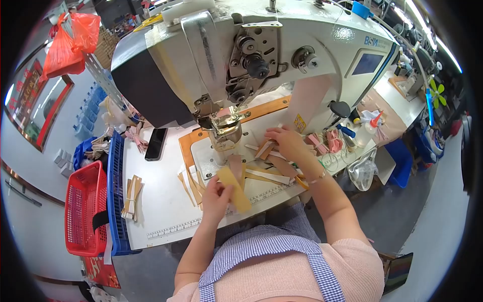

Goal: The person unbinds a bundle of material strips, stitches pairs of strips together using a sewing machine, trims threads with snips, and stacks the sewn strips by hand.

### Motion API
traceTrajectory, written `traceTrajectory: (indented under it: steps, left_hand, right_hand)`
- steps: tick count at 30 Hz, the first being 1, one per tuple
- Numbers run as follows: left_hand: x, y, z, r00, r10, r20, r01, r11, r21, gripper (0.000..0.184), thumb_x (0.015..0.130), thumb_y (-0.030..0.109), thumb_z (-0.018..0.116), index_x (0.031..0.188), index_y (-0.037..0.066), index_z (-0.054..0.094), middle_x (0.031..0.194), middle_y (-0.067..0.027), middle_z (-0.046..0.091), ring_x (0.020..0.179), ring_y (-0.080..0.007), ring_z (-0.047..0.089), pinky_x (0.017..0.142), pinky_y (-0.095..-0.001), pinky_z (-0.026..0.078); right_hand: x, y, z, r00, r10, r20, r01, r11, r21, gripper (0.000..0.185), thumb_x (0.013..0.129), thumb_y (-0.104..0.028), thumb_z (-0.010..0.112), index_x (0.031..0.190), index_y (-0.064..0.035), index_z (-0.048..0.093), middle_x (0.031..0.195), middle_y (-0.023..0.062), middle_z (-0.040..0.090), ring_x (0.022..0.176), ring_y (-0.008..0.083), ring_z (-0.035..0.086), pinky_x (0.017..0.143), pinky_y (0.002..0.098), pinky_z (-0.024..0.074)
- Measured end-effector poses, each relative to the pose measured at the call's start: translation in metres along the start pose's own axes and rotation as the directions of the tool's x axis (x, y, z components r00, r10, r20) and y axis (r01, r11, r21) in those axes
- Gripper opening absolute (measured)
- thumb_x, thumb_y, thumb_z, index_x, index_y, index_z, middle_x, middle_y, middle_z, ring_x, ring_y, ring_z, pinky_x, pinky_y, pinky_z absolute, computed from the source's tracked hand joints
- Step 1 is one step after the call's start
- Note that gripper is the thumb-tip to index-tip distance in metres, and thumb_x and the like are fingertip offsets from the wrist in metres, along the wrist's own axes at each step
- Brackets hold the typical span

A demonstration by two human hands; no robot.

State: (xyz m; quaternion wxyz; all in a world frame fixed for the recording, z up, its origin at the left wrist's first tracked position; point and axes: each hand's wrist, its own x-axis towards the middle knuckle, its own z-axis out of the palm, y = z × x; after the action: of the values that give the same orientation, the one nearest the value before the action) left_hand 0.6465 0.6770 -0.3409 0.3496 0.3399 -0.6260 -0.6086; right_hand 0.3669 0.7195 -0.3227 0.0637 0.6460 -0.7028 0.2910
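Observation:
My left hand (217, 197) is closed on a flat tan strip (234, 190) near the front edge of the white table (156, 211). To the right of the needle area, my right hand (288, 143) rests at brown and white strips (266, 150); its fingertips are bent over them, and the exact hold is hard to make out. More tan, white and brown strips (266, 174) lie spread between my hands, and others (188, 183) lie left of the machine's plate. The sewing machine's needle area (226, 132) stands above the metal plate (204, 163).
A black phone (156, 144) and a tied strip bundle (132, 198) lie at left, beside blue (116, 196) and red baskets (86, 211). Pink bundles (333, 141), a screwdriver (346, 132) and a red-tipped bottle (371, 123) are at right.

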Motion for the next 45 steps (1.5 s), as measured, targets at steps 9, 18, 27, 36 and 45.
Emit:
traceTrajectory:
  steps: [9, 18, 27, 36, 45]
  left_hand:
    - [0.003, 0.018, 0.006, 0.809, 0.586, -0.044, -0.433, 0.645, 0.63, 0.052, 0.07, 0.003, 0.066, 0.118, 0.0, 0.045, 0.108, -0.013, 0.053, 0.099, -0.0299, 0.05, 0.084, -0.0343, 0.043]
    - [0.046, 0.073, -0.001, 0.309, 0.922, 0.233, -0.762, 0.093, 0.641, 0.031, 0.062, -0.003, 0.067, 0.092, 0.002, 0.064, 0.098, -0.0079, 0.055, 0.09, -0.0253, 0.054, 0.072, -0.0313, 0.048]
    - [0.073, 0.085, -0.008, 0.348, 0.905, 0.245, -0.724, 0.093, 0.684, 0.028, 0.062, 0.0, 0.065, 0.089, 0.008, 0.064, 0.091, -0.0042, 0.06, 0.089, -0.0239, 0.056, 0.075, -0.0322, 0.047]
    - [0.076, 0.08, -0.009, 0.357, 0.903, 0.24, -0.718, 0.101, 0.688, 0.027, 0.063, 0.001, 0.065, 0.089, 0.01, 0.064, 0.092, -0.0027, 0.061, 0.091, -0.0237, 0.056, 0.076, -0.0317, 0.048]
    - [0.041, 0.063, -0.01, 0.306, 0.893, 0.33, -0.737, 0.003, 0.676, 0.028, 0.058, 0.003, 0.065, 0.085, 0.01, 0.066, 0.094, -0.0024, 0.06, 0.089, -0.0227, 0.056, 0.072, -0.0289, 0.049]
  right_hand:
    - [0.024, 0.005, -0.025, 0.974, -0.189, 0.122, 0.205, 0.97, -0.129, 0.015, 0.067, -0.009, 0.062, 0.082, -0.0104, 0.064, 0.081, 0.0039, 0.057, 0.088, 0.0227, 0.052, 0.073, 0.034, 0.0463]
    - [0.008, -0.113, -0.047, 0.867, -0.065, 0.494, -0.425, 0.422, 0.801, 0.015, 0.079, -0.016, 0.064, 0.075, -0.0024, 0.06, 0.059, -0.0028, 0.05, 0.05, 0.0064, 0.044, 0.046, 0.021, 0.034]
    - [0.024, -0.126, -0.023, 0.819, 0.005, 0.573, -0.567, -0.145, 0.811, 0.016, 0.082, -0.02, 0.062, 0.076, -0.0055, 0.058, 0.058, -0.0023, 0.05, 0.047, 0.0048, 0.043, 0.042, 0.0186, 0.0314]
    - [0.023, -0.124, -0.01, 0.85, -0.05, 0.524, -0.527, -0.097, 0.845, 0.018, 0.083, -0.021, 0.062, 0.074, -0.0062, 0.057, 0.058, -0.0034, 0.048, 0.047, 0.0045, 0.041, 0.043, 0.0178, 0.0309]
    - [-0.008, -0.142, -0.054, 0.813, 0.116, 0.57, -0.54, 0.515, 0.665, 0.021, 0.085, -0.022, 0.06, 0.09, -0.0012, 0.061, 0.067, -0.0019, 0.056, 0.057, 0.0037, 0.048, 0.05, 0.0177, 0.0373]
